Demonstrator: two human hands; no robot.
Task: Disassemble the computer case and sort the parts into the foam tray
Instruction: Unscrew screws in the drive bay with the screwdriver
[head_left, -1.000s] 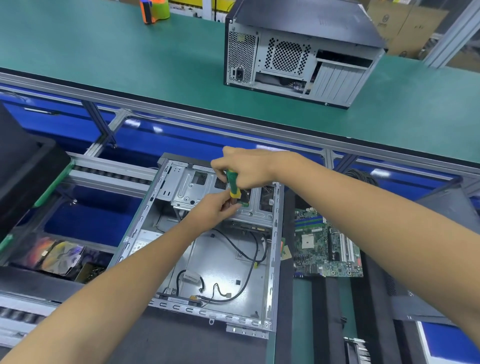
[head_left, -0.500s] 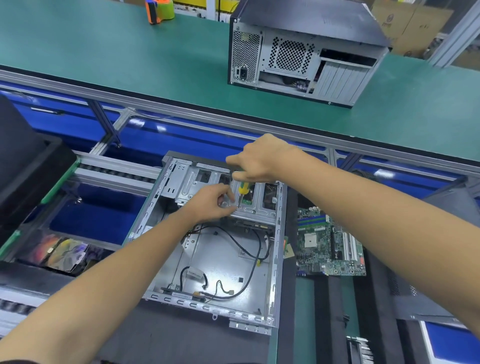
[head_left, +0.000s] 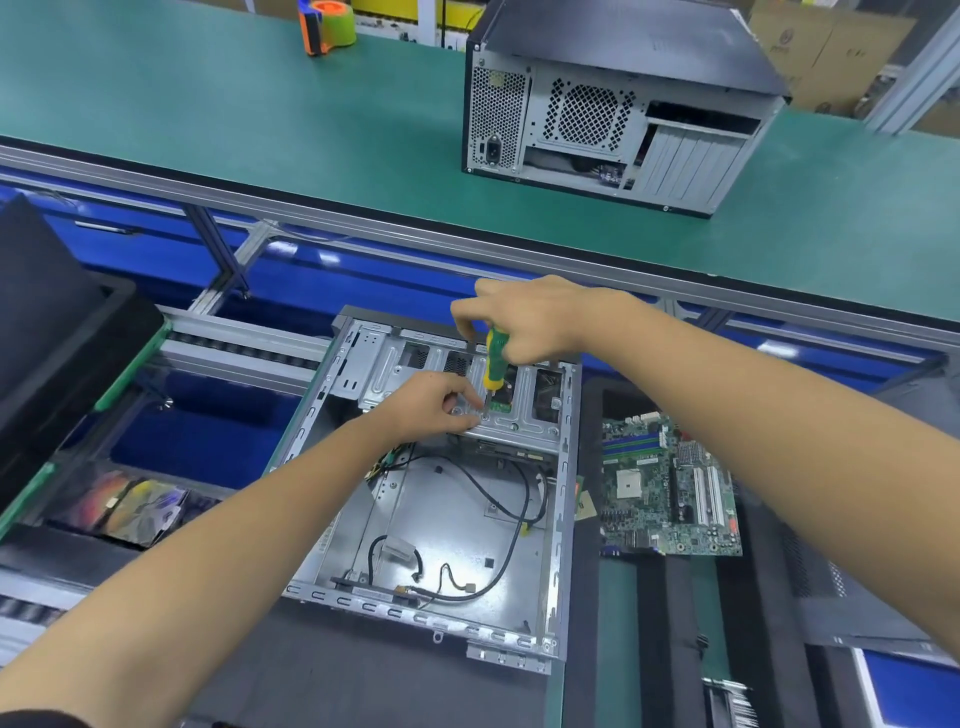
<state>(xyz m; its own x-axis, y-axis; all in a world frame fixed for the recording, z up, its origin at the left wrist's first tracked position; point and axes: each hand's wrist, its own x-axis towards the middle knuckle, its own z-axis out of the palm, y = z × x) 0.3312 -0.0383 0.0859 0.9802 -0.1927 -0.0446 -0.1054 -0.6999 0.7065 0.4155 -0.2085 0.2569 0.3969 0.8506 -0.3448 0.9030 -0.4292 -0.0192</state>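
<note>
An opened silver computer case (head_left: 441, 525) lies flat in front of me, with black cables loose on its floor. My right hand (head_left: 524, 317) grips a green and yellow screwdriver (head_left: 493, 364) held upright, its tip down on the metal drive bracket (head_left: 498, 415) at the case's far end. My left hand (head_left: 431, 402) rests on that bracket just left of the tip, fingers curled together beside the tip; whether they hold anything I cannot tell. A green motherboard (head_left: 670, 488) lies on black foam to the right of the case.
A closed computer case (head_left: 618, 109) stands on the green bench (head_left: 208, 104) beyond the blue conveyor rails. An orange and green tape dispenser (head_left: 327, 23) sits far back left. A black tray (head_left: 57, 332) is at left, with bagged parts (head_left: 130, 509) below it.
The screwdriver handle now shows more fully below my right hand, tip still on the bracket. My left hand stays beside it. My view has shifted slightly.
</note>
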